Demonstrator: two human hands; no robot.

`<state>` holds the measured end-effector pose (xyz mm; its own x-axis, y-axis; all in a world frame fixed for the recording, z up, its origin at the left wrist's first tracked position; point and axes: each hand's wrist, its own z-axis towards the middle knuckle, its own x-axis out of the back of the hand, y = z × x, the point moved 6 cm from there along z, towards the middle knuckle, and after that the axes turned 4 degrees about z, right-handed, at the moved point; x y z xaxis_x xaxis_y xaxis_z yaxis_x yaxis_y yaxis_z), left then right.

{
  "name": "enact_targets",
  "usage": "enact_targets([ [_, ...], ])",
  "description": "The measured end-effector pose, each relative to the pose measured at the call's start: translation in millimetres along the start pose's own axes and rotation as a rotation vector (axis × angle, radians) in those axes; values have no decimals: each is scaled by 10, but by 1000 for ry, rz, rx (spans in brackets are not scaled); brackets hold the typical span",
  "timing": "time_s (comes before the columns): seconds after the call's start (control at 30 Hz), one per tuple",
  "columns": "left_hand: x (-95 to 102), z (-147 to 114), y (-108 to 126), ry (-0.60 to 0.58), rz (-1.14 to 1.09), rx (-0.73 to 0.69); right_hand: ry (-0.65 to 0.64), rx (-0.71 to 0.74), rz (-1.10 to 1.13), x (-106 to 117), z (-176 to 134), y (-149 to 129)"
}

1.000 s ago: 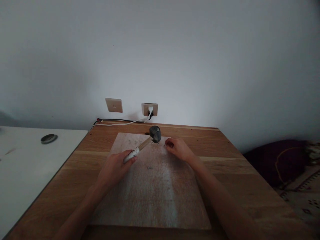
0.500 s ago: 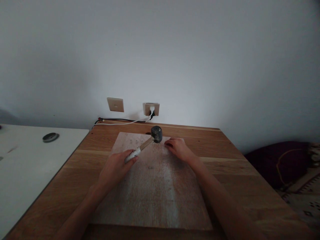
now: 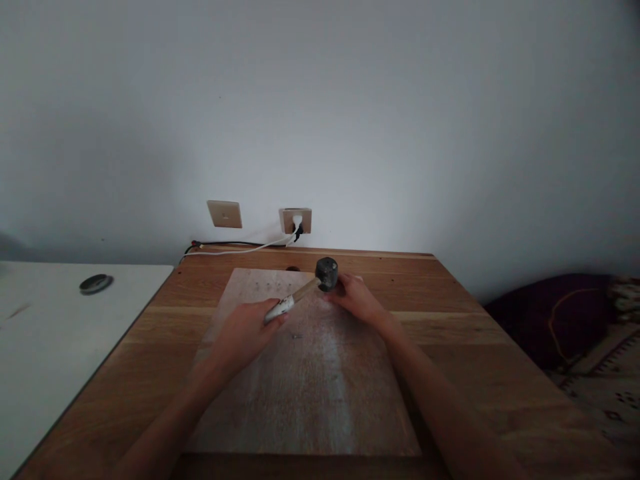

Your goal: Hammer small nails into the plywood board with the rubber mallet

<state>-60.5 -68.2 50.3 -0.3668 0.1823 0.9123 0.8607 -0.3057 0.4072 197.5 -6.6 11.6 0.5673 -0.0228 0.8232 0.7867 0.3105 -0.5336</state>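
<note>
My left hand point(image 3: 253, 332) is wrapped round the white-taped end of a mallet point(image 3: 303, 291) with a wooden handle and a dark, round head. The mallet is tilted up to the right, its head just in front of my right fingertips. My right hand point(image 3: 356, 297) has its fingers drawn together at the far right part of a worn wooden board point(image 3: 305, 400). What those fingertips pinch, if anything, is hidden by the mallet head. Small nails point(image 3: 274, 285) stand in a row near the board's far edge. A tiny metal piece, probably a nail point(image 3: 297, 337), lies mid-board.
The board lies on a wooden table point(image 3: 450, 360) set against a wall. Behind it a white plug sits in a wall socket point(image 3: 296, 221), with cables point(image 3: 235, 248) along the table's back edge. At left, a white table point(image 3: 45, 353) carries a round grey dish point(image 3: 96, 284). Purple cushion point(image 3: 560, 320) at right.
The mallet in my left hand has moved right, and its head now overlaps my right fingertips in view. My right hand stays at the same part of the board. The view has shifted slightly.
</note>
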Motion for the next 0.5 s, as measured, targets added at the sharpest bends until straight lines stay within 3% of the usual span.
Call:
enact_targets([
  [0.17,-52,10,24,44,-58,2,-5,-62,72,87,-148,152],
  [0.3,-44,13,47,60,-77,-3,54,-30,37,135,-258,115],
  [0.4,-65,20,35,22,-17,-30,60,24,34,147,-367,-87],
  [0.5,-78,23,-11,49,-48,-41,-48,214,60,57,-519,-530],
])
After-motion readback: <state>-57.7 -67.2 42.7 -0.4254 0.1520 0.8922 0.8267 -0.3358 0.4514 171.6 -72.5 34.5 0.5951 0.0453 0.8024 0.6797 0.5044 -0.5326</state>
